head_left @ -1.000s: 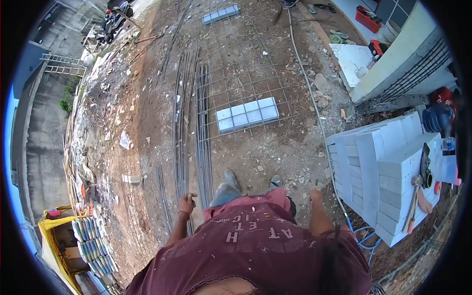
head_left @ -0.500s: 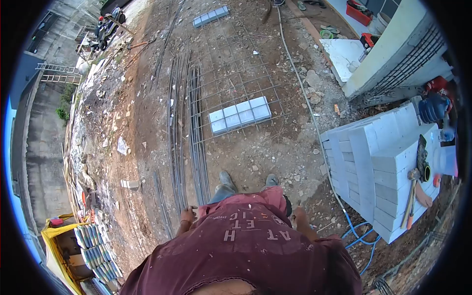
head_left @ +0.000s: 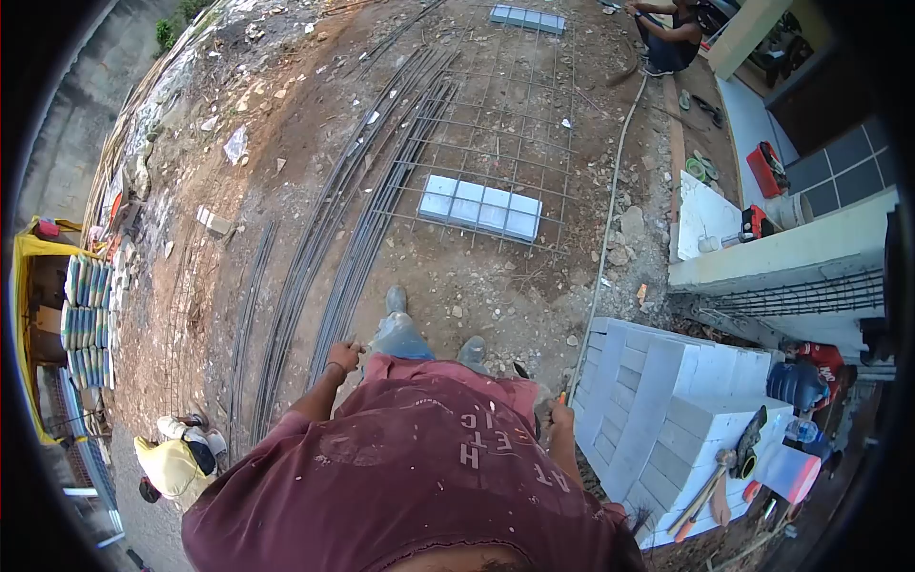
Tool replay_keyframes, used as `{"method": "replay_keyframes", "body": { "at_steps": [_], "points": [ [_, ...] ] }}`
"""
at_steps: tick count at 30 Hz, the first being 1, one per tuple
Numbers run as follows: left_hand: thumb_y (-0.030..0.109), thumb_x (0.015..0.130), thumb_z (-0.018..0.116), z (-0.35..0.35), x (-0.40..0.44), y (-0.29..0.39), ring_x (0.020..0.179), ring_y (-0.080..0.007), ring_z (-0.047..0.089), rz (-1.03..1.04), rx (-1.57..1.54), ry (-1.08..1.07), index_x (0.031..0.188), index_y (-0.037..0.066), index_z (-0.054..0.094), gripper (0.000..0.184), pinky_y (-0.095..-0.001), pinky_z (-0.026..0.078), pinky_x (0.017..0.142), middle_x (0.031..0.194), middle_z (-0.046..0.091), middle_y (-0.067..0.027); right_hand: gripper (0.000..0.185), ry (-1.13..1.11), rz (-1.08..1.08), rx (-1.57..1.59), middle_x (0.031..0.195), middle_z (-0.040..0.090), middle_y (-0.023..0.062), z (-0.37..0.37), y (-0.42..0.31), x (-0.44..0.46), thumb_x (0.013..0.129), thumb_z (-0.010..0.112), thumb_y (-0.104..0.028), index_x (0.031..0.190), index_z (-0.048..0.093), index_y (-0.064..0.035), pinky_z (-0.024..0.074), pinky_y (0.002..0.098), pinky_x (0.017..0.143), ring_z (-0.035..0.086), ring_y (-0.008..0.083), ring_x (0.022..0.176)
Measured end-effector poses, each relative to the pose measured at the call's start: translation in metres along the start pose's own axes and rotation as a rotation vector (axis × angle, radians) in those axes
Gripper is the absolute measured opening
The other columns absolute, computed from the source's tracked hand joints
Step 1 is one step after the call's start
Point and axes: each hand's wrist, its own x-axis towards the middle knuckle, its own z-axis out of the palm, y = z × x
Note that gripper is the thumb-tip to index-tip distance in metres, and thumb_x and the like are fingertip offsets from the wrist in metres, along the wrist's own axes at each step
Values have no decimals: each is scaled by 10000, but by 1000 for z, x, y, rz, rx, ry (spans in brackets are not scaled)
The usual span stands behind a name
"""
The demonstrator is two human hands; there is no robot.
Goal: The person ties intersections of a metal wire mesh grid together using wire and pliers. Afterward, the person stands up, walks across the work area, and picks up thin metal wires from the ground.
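My left hand (head_left: 343,358) hangs in front of my left side with its fingers curled, above the long steel bars (head_left: 367,238) on the ground. Whether anything small is in it, I cannot make out. My right hand (head_left: 560,416) is low by my right side, closed around a slim tool with an orange end (head_left: 562,398); the rest of that tool is hidden. Ahead of my boots lies a wire-tied steel bar mesh (head_left: 496,157), with white blocks (head_left: 479,207) under its near end and more blocks (head_left: 527,19) at its far end.
A stack of white blocks (head_left: 658,410) stands to my right, with a hammer (head_left: 710,486) on top. A hose (head_left: 620,157) runs along the ground. One person (head_left: 670,38) sits at the far right; another, in a yellow top (head_left: 172,467), bends at the lower left. Rubble covers the left ground.
My view has turned, and the mesh and block stack sit differently in it. Both people have come into view. My left hand has come up and forward; the orange end now shows at my right hand.
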Motion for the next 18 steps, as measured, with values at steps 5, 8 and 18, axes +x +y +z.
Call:
{"method": "replay_keyframes", "body": {
  "at_steps": [5, 8, 18],
  "points": [
    [299, 915, 656, 1, -14, -130, 779, -223, 724, 45, 541, -172, 1080, 114, 786, 280, -380, 592, 646, 882, 744, -101, 86, -8, 80, -150, 670, 580, 39, -25, 5, -32, 880, 713, -97, 921, 686, -26, 412, 372, 426, 572, 195, 495],
    [339, 874, 686, 12, -39, -150, 940, -259, 754, 156, 992, -258, 1134, 137, 782, 342, -410, 596, 786, 1024, 773, -136, 90, 5, 96, -268, 667, 581, 46, -29, 13, -29, 881, 693, -91, 931, 688, -16, 410, 373, 427, 573, 197, 501],
    [276, 821, 714, 45, -9, -125, 1063, -316, 736, 242, 1046, -161, 1062, 104, 783, 303, -427, 577, 884, 1083, 759, -176, 141, 34, -29, -461, 659, 583, 71, 23, -17, -18, 883, 625, -69, 964, 698, 20, 403, 375, 432, 578, 202, 519]
  ]
}}
